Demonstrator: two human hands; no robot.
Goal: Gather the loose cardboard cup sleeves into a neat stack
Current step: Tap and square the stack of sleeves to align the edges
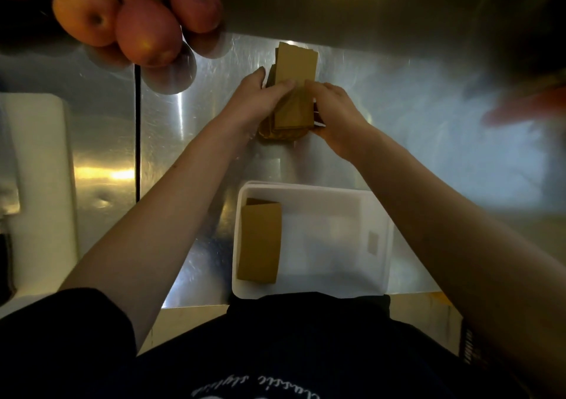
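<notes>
A bunch of brown cardboard cup sleeves point(295, 65) lies on the steel counter point(398, 117) at the middle, far from me. My left hand point(255, 98) grips the bunch from its left side, thumb across the top sleeve. My right hand point(335, 114) holds the right side, fingers curled onto the sleeves. The sleeves are fanned and uneven at the near end. A small stack of flat sleeves point(260, 242) lies in the left part of a white tray point(379, 212) close to me.
Several red-orange apples point(147, 31) sit at the far left of the counter. A white object point(39, 184) stands at the left edge. A dark seam point(137, 129) runs down the counter. A blurred orange shape point(520, 107) shows at the right.
</notes>
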